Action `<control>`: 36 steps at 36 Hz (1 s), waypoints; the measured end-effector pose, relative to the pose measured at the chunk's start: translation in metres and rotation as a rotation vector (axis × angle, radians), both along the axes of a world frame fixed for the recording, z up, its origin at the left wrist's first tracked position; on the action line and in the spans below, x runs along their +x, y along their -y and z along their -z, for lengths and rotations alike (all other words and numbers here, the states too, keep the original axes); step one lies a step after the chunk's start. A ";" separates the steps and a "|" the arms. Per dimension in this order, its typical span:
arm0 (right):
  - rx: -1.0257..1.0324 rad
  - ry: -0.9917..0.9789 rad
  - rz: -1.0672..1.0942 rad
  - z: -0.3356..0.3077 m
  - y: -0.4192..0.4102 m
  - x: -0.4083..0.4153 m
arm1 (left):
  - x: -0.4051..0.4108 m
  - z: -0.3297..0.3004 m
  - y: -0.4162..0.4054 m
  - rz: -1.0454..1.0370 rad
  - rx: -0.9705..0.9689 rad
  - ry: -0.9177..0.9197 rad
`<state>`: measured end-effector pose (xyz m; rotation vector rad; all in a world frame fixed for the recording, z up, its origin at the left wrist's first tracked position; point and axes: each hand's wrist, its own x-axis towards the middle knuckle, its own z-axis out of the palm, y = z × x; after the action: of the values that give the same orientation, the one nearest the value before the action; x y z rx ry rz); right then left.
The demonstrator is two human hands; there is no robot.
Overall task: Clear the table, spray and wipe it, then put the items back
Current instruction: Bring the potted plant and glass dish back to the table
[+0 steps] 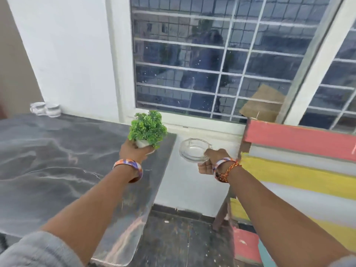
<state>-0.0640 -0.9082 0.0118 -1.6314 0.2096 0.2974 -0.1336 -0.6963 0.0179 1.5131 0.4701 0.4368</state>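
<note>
My left hand (134, 151) grips a small green plant in a white pot (147, 128), held just above the far right corner of the dark marbled table (57, 160). My right hand (211, 160) holds a clear glass ashtray (193, 152) by its rim, in the air over the gap between the table and a striped bench. Both wrists carry patterned bangles.
Two small glass jars (46, 109) stand at the table's far left corner against the white wall. A bench with pink, yellow and white slats (298, 160) stands to the right. A barred window (212, 54) fills the wall ahead, with dark floor (183, 237) below.
</note>
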 end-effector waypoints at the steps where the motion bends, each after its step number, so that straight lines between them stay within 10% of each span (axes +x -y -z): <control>1: -0.005 -0.011 -0.012 0.005 -0.012 0.006 | 0.006 0.003 -0.009 -0.010 0.014 -0.005; 25: 0.040 -0.163 0.208 0.113 -0.244 0.104 | 0.153 0.097 -0.210 0.238 0.667 -0.598; 36: -0.092 -0.041 0.362 0.118 -0.311 0.149 | 0.224 0.118 -0.263 0.364 0.775 -0.573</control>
<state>0.0849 -0.5974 -0.1063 -1.6433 0.5492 0.0442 0.0909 -0.4338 -0.1001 2.4420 0.4722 -0.1483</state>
